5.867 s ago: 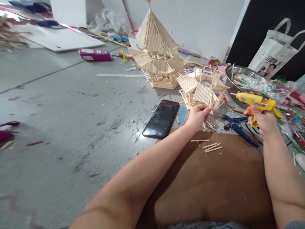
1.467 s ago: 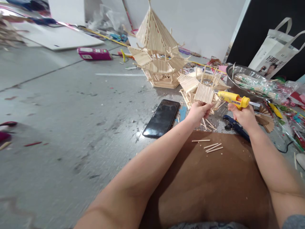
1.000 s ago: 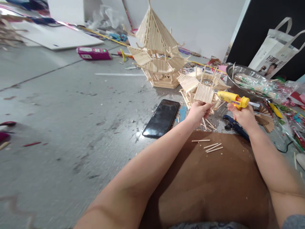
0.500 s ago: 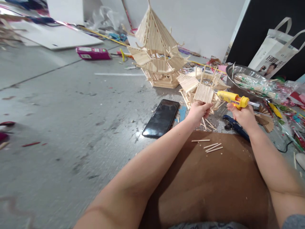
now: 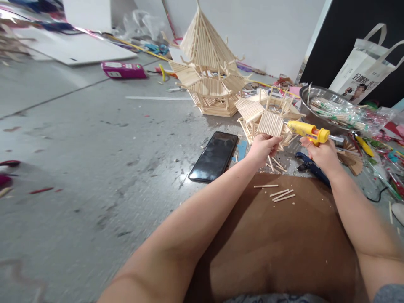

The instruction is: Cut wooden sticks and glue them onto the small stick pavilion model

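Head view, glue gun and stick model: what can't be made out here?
Head view: the glue gun nozzle at the stick model is too small to tell contact.
Head view: the left hand grips the model; its own back hides the fingers.
Head view: the blue pliers handles are covered by the right hand, which holds the gun.
Head view: the white bag is cut off by the right edge.

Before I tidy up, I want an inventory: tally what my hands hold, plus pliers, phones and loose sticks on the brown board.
Half-built stick model, left hand: 1
Yellow glue gun, right hand: 1
Blue-handled pliers: 1
Black phone: 1
Loose sticks on brown board: 4
Total: 8
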Demonstrator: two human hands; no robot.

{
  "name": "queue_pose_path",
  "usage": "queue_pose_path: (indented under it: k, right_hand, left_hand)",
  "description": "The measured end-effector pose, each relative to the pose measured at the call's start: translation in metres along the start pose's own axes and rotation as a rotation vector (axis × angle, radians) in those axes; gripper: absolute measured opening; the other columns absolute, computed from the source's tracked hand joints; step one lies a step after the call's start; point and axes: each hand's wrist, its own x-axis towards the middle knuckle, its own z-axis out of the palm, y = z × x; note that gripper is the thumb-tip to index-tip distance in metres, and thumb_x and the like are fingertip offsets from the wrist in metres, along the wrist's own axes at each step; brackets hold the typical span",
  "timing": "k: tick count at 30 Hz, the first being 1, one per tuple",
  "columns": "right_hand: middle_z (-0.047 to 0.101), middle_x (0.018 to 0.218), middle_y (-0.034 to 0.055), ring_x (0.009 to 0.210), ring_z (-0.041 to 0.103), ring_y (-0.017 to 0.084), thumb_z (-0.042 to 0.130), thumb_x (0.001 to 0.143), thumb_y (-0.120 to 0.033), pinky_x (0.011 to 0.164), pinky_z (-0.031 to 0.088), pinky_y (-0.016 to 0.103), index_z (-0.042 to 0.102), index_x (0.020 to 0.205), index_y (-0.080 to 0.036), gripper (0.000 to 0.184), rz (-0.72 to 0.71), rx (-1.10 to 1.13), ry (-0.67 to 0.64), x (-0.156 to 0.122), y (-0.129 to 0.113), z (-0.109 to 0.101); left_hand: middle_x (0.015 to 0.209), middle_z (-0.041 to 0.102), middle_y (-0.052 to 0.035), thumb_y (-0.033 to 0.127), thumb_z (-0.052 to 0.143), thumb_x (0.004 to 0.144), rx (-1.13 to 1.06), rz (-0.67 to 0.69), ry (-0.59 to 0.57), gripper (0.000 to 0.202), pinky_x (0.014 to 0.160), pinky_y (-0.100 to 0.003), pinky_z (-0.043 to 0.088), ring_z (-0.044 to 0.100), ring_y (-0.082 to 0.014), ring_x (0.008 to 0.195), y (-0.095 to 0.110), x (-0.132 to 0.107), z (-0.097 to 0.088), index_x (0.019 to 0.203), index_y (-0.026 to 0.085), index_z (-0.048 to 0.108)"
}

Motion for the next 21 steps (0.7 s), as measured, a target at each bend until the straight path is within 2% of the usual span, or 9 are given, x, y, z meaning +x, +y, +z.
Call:
queue_pose_path:
  k: [21]
  right_hand:
    - [0.058,0.058,0.0052,0.065,0.059,0.021,0.047,0.072,-0.06,0.059,0.044,0.032,0.061,0.07,-0.018,0.044,0.012,0.056,0.005,0.001,0.0047,0.0021]
  left_hand:
    - [0.038,0.037,0.0063,0.016,0.058,0.069,0.0,0.013,-0.044,0.027,0.034,-0.02,0.02,0.031,-0.0017,0.03,-0.0022,0.0019,-0.0026,0.048,0.015,0.041]
